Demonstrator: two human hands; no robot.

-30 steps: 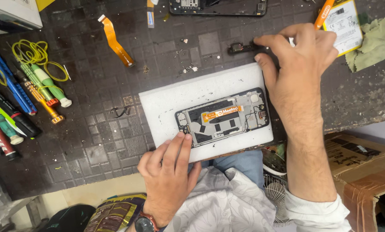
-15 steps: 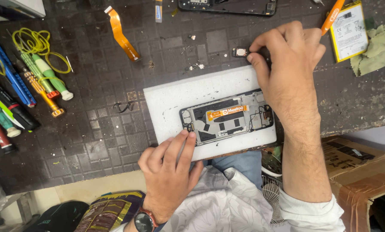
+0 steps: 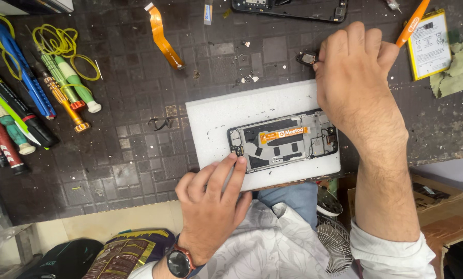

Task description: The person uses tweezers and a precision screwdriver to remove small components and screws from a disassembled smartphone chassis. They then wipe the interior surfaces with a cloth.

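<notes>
While the left hand (image 3: 211,206) presses flat, open, on the opened phone (image 3: 283,140), the right hand (image 3: 358,77) apparently pinches a small dark part (image 3: 308,58) on the far bench (image 3: 138,155), ready for fitting.

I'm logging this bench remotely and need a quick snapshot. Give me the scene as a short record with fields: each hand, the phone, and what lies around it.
left hand: fingertips pressed on the near-left end of the opened phone
right hand: pinching a small dark component on the mat, beyond the phone
opened phone: back off, orange flex strip showing, lying on a white pad
work mat: dark, gridded, dusty
left of pad: screwdrivers, yellow cable
far side: orange flex cable, phone frame
right: battery, green cloth
</notes>
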